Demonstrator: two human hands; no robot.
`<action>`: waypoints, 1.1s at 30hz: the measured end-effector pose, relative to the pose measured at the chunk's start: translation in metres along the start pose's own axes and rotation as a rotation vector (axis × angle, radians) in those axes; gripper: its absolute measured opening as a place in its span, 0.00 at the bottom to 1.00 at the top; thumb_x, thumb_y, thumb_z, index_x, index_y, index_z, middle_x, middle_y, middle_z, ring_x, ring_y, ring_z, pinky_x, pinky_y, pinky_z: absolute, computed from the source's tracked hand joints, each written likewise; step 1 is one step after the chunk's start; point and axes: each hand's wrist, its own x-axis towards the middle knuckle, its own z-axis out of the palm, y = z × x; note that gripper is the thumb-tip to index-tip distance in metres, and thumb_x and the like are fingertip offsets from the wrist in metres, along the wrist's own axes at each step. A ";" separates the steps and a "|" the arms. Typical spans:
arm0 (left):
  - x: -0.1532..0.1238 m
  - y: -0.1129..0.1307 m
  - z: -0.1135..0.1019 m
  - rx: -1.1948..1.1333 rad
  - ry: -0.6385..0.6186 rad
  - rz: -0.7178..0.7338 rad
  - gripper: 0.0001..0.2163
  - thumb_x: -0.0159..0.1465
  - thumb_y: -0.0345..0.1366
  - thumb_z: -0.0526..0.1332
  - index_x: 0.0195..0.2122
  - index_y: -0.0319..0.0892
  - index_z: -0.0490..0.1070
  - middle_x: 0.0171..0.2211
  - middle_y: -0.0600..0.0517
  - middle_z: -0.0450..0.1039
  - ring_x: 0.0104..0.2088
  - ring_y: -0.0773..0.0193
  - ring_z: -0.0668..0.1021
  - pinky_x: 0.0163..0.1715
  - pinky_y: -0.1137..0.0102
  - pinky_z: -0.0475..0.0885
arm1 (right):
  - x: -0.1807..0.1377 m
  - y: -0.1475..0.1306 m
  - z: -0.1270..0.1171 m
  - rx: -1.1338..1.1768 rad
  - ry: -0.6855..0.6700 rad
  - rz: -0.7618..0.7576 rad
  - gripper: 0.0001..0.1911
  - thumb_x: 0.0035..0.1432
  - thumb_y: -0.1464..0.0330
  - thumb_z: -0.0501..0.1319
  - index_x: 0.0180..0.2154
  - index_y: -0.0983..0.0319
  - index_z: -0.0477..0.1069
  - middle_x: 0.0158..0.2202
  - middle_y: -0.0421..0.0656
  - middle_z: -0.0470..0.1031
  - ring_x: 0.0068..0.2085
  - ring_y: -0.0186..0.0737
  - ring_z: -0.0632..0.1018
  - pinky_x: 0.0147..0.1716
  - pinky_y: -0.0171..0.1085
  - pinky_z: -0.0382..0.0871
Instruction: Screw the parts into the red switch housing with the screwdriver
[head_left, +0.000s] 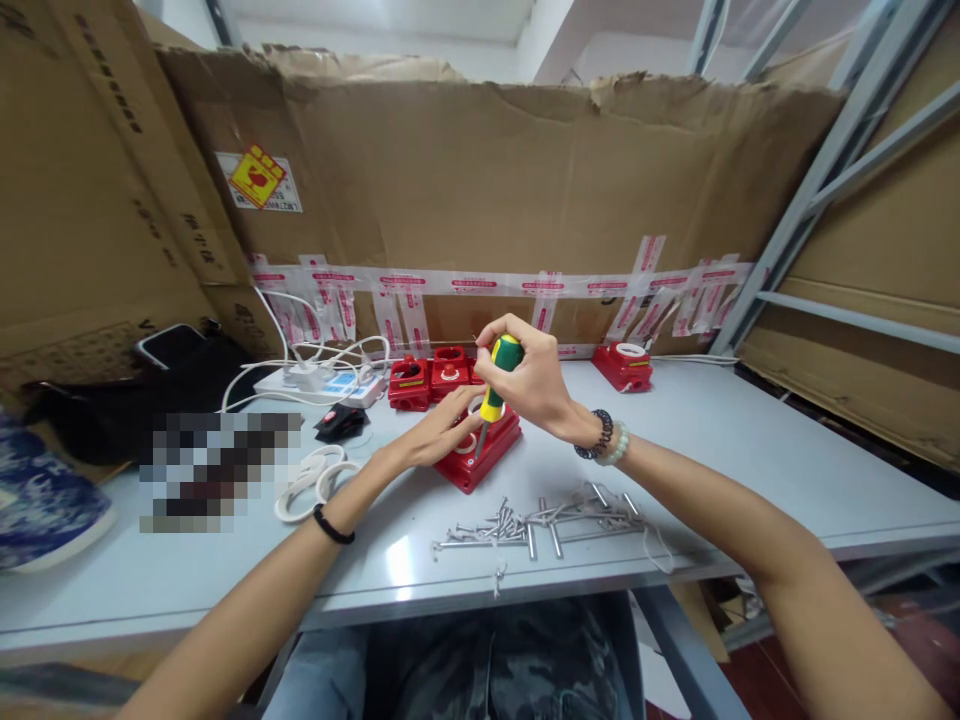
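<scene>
A tall wall of torn brown corrugated cardboard (480,190), patched along its foot with strips of white tape printed in red, stands at the back of the pale grey desk (750,450). A grey metal shelving frame (825,170) rises at the right. On the far left of the desk lies a black bag (150,390), and just right of it a white power strip with white cables (315,380).

At the middle of the desk sits a red plastic box-shaped housing with a white ring on its top face (480,455). Three more red housings of the same kind stand near the cardboard: two side by side behind it (429,378) and one well apart to the right (624,365).

The right hand (529,385) is closed in a full grip around the green and yellow handle of a screwdriver (499,375), held nearly upright with its tip down on the top of the middle housing. The left hand (442,430) lies flat and loosely open against the left side of that housing, fingers (463,408) touching its top edge and gripping nothing.

Near the front edge lies a loose scatter of long silver metal screws (525,522). To the left rest white plastic rings (311,482).
</scene>
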 end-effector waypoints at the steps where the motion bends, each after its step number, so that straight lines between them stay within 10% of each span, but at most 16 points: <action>1: 0.000 -0.001 0.001 -0.044 -0.015 0.006 0.21 0.68 0.46 0.46 0.57 0.42 0.60 0.55 0.45 0.65 0.57 0.51 0.66 0.59 0.56 0.60 | -0.001 0.001 0.002 -0.005 0.004 0.007 0.02 0.51 0.71 0.58 0.30 0.62 0.67 0.25 0.36 0.68 0.24 0.28 0.66 0.25 0.32 0.62; 19: 0.001 -0.010 0.008 -0.121 -0.016 -0.015 0.18 0.69 0.47 0.45 0.48 0.39 0.64 0.46 0.45 0.69 0.41 0.56 0.73 0.44 0.61 0.71 | -0.002 0.004 0.013 -0.055 0.004 0.029 0.01 0.50 0.72 0.57 0.29 0.62 0.67 0.25 0.36 0.69 0.24 0.29 0.67 0.26 0.31 0.62; 33: 0.002 -0.009 0.008 -0.090 0.004 0.033 0.18 0.69 0.43 0.45 0.50 0.38 0.64 0.50 0.42 0.69 0.47 0.52 0.73 0.51 0.57 0.69 | -0.001 0.002 0.011 -0.181 -0.034 0.018 0.03 0.50 0.71 0.56 0.30 0.62 0.66 0.24 0.36 0.70 0.24 0.30 0.68 0.28 0.32 0.62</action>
